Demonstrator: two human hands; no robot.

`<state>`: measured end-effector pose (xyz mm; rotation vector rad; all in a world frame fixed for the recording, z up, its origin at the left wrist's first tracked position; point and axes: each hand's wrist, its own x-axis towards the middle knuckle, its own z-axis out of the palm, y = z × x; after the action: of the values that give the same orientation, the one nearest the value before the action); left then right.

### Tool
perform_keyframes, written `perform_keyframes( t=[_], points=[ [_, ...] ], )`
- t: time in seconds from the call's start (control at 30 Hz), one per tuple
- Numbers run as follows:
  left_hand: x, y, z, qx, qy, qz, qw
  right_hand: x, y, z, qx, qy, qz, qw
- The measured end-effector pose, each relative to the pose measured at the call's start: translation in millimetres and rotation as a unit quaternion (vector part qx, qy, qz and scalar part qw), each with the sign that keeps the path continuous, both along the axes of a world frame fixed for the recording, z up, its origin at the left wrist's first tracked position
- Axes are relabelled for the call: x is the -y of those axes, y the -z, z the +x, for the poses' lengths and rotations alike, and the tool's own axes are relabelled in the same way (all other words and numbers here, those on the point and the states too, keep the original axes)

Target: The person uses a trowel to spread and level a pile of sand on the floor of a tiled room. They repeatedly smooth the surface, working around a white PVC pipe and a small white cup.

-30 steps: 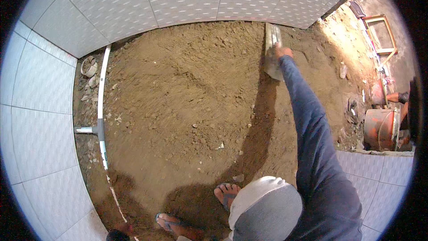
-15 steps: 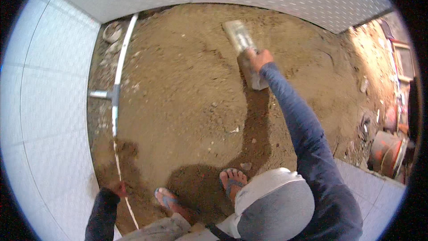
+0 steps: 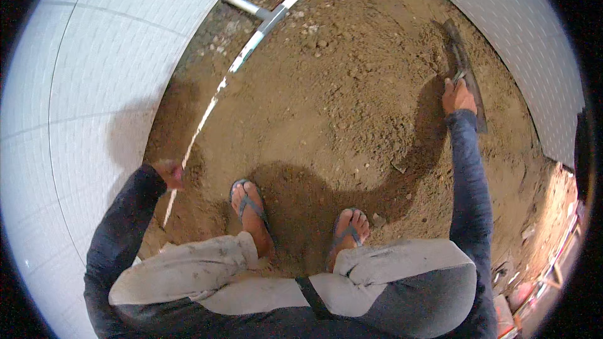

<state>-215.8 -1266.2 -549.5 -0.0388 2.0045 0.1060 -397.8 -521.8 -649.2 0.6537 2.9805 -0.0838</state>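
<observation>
From the head camera, looking straight down, a patch of loose brown soil (image 3: 339,107) lies between white tiled floor (image 3: 94,88) on the left and more white tile (image 3: 521,44) curving along the upper right. The soil is lumpy, with small stones scattered near the top and a few pale chips lower down.

The right hand (image 3: 457,96) reaches out on a dark blue sleeve and is closed around the handle of a long flat trowel (image 3: 463,66). The trowel is grey and soiled, its blade lying on the soil close to the right-hand tile edge, running from above the hand to just below it. The fingers wrap the handle, so the grip is tight with nothing else in it.

The left hand (image 3: 168,173) sits at the left edge of the soil, beside the tile, curled around the lower end of a long thin pale straightedge (image 3: 251,47). It is blurred, so how firmly it grips I cannot tell. The straightedge runs diagonally up and right across the soil's left margin, with a short grey metal handle (image 3: 248,7) sticking off it near the top.

Two feet in blue flip-flops (image 3: 250,204) stand on the soil at the bottom centre, below them bent knees in light grey trousers (image 3: 188,270). At the lower right rim, some red and orange items (image 3: 553,263) show, too small and bent to make out; no labels or signs are readable.
</observation>
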Motion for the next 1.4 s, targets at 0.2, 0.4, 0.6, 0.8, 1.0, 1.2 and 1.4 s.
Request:
perform_keyframes(
  t=[0.2,0.4,0.6,0.8,1.0,1.2,1.4],
  points=[
    [-15.0,5.1,-35.9,-0.015,0.028,0.005,0.999,140.5,-49.9,45.8,0.090,-0.106,-0.112,0.984],
    [-46.0,-40.5,-67.9,-0.144,-0.017,0.071,0.987,133.4,-60.1,87.9,0.001,-0.094,-0.084,0.992],
    [-10.4,-34.3,-38.5,-0.081,-0.075,0.093,0.990,46.8,-13.1,124.6,0.029,0.005,0.002,1.000],
    [-28.2,-34.5,-47.7,-0.100,-0.025,0.023,0.994,161.0,-22.3,162.7,0.054,-0.088,-0.152,0.983],
    [-66.1,-73.5,-43.1,-0.158,-0.027,0.082,0.984,203.3,-19.8,123.7,-0.056,-0.250,-0.171,0.951],
    [-26.2,-67.3,13.9,-0.109,-0.066,0.067,0.990,185.8,-18.5,55.3,0.080,-0.130,-0.120,0.981],
    [-15.6,-76.6,50.5,-0.099,-0.123,0.012,0.987,246.2,-41.8,151.3,0.096,-0.356,-0.150,0.917]
  ],
)
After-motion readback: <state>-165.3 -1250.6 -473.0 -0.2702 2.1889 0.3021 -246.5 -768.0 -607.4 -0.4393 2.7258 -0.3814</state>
